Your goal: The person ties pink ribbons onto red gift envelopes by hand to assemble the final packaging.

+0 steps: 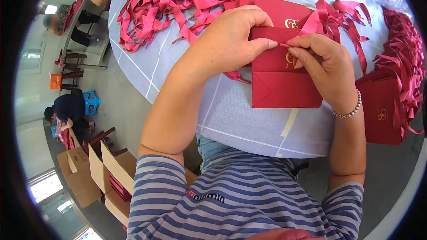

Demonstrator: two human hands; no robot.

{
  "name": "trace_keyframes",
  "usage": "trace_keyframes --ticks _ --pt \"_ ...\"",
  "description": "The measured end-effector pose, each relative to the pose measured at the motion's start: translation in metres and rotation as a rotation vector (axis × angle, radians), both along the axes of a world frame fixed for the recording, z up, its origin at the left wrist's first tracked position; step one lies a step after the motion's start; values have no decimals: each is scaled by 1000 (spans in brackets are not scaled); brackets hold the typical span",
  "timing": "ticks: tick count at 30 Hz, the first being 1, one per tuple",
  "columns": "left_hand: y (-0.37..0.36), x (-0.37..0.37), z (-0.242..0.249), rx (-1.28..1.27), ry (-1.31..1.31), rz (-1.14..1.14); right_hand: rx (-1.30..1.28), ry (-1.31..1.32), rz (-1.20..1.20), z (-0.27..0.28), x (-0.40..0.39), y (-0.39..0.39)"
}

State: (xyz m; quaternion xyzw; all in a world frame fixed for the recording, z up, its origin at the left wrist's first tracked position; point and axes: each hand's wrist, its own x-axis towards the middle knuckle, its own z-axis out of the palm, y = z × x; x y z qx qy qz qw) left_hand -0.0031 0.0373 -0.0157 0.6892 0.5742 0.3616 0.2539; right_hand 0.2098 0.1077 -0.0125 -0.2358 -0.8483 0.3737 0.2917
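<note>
A dark red paper gift bag (284,86) with gold lettering lies flattened on the table in front of me. My left hand (240,40) grips its upper edge, thumb on the front and fingers behind it. Between the thumb and forefinger of my right hand (324,62) is the end of a pink-red ribbon (310,24), close to my left thumb tip. The ribbon runs up from the bag's top edge. Behind it rests another red bag (282,10) with the same gold lettering, partly covered by my left hand.
A heap of loose ribbons (195,0) covers the far left of the table (240,124). Many ribboned bags (382,111) are stacked along the right edge. Cardboard boxes (109,173) stand on the left, and a person (69,106) sits beyond near a blue stool (91,102).
</note>
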Motion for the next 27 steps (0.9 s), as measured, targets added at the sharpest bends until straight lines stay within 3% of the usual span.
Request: trace_keyframes --ticks 4,22,24,27 --pt "0 2 -1 53 29 2 -50 35 -59 3 -6 -7" --pt "-1 18 -3 277 167 -6 306 -54 -206 -5 -19 -18" --pt "0 20 -5 313 192 4 540 -109 -238 -7 -22 -20" --pt "0 21 -6 265 105 -5 625 -163 -238 -10 -28 -22"
